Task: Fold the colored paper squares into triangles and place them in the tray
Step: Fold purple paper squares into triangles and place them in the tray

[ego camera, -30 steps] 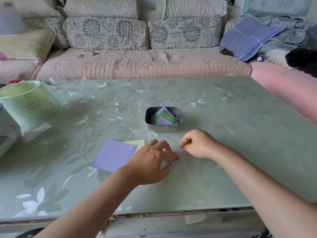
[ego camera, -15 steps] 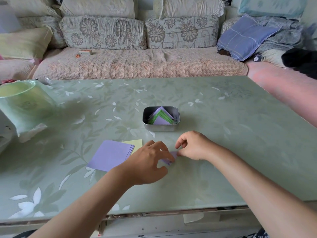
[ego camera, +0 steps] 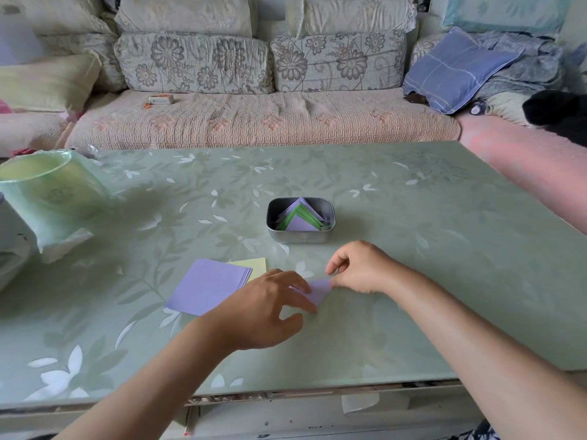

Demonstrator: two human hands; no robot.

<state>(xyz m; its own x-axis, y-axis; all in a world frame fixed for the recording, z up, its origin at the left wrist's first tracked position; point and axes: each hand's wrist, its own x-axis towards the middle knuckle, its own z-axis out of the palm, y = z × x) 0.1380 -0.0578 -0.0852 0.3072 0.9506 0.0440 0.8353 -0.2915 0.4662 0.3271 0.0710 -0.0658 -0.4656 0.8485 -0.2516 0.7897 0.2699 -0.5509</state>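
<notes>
On the table [ego camera: 428, 265], near edge: one purple sheet [ego camera: 318, 291] mid-fold.
The right hand [ego camera: 359, 268] pinches its far corner, likely to align the points. The left hand [ego camera: 263, 312] rests spread fingers on it, seemingly pinning it flat. The tray [ego camera: 300, 239] sits just beyond, triangles [ego camera: 300, 219] inside. The stack [ego camera: 206, 285] waits by the left hand.

We face a table [ego camera: 413, 249] with a glossy, pale green, leaf-patterned top. Behind it we see a sofa [ego camera: 254, 122] with a beige quilted seat and two floral back cushions [ego camera: 193, 65]. A blue checked pillow [ego camera: 454, 71] leans at its right end. A small box [ego camera: 161, 99] lies on the seat, left. Lighting is soft and diffuse.
</notes>
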